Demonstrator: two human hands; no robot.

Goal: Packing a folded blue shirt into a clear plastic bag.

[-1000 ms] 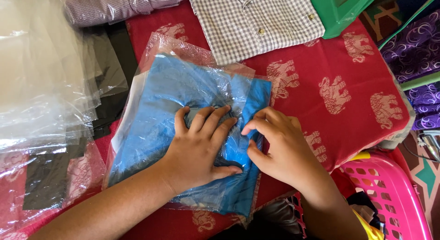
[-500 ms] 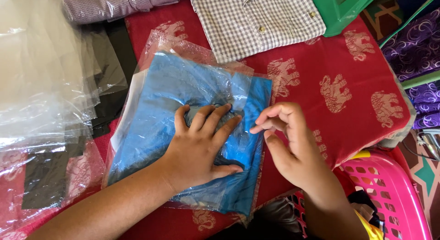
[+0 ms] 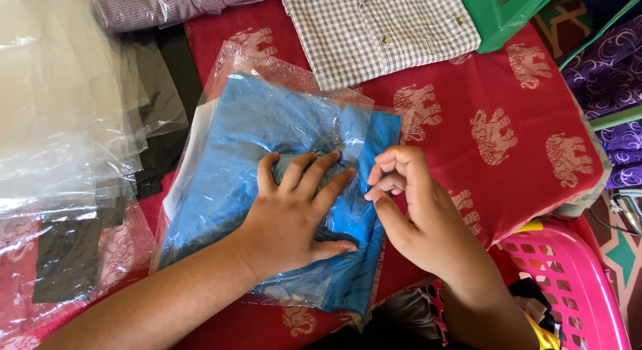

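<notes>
Blue folded garment in a clear plastic bag lies under the flat, spread left hand; the right hand, fingers curled and empty, hovers just beside the bag's right edge.

A red cloth with elephant prints covers the surface; on it lie a bagged blue garment, a checked shirt, a purple checked shirt and clear plastic bags

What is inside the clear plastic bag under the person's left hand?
A folded blue garment fills the clear plastic bag. The left hand covers its middle, so details there are hidden.
</notes>
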